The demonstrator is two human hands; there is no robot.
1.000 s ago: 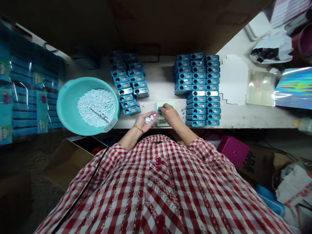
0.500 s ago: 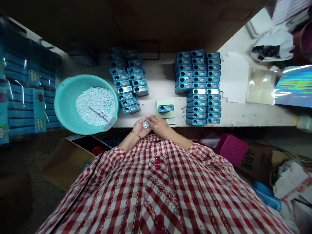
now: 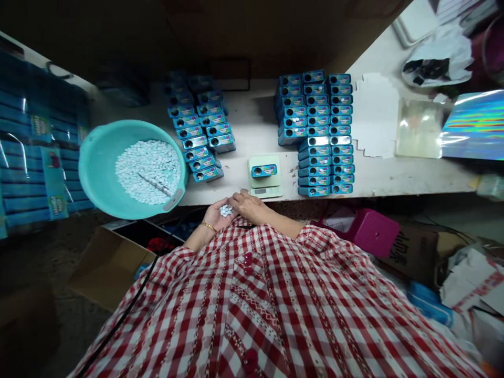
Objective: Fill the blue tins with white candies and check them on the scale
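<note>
My left hand point(image 3: 213, 216) is cupped palm up at the table's front edge, holding a small heap of pale candies point(image 3: 226, 210). Against it rests my right hand point(image 3: 251, 207), its fingers bent together at the side of the heap; what they pinch, if anything, is hidden. Just beyond the hands, a small pale green scale point(image 3: 263, 182) carries one blue tin point(image 3: 269, 171) with a dark round hole in its end. To the left, a turquoise basin point(image 3: 94, 173) contains many more pale candies and a thin stick-like thing.
Stacked blue tins point(image 3: 208, 173) stand in rows left of the scale. More rows of tins point(image 3: 313, 190) are at the right, some with pale candies on top. Packed blue boxes point(image 3: 23, 184) fill the far left. Below the table sits a pink stool point(image 3: 374, 231).
The view has shifted a little, so the table things sit slightly farther left. My hands stay together, and the candy heap in my left palm shows more widely.
</note>
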